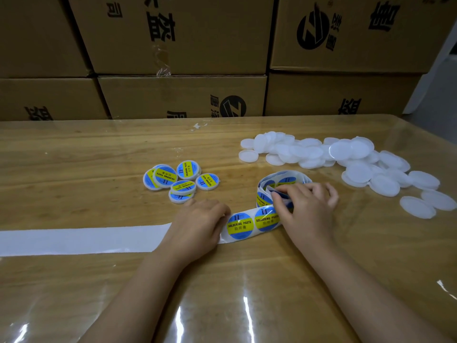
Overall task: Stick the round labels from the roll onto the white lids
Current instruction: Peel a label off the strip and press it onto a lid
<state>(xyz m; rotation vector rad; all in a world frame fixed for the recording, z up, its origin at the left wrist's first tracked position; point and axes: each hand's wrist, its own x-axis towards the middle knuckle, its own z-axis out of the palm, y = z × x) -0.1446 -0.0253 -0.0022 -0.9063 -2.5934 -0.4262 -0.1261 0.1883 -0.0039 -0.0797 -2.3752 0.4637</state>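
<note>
A loose roll of round blue-and-yellow labels lies on the wooden table. Its strip runs left, showing two labels, then bare white backing paper. My left hand rests on the strip where the labels end, fingers curled down onto the paper. My right hand sits on the roll, its fingertips pinching a label edge on the strip. A pile of plain white lids spreads at the right. Several labelled lids lie in a cluster left of the roll.
Stacked cardboard boxes form a wall right behind the table's far edge. A clear plastic sheet covers the tabletop and reflects light near the front. A small white scrap lies near the far edge.
</note>
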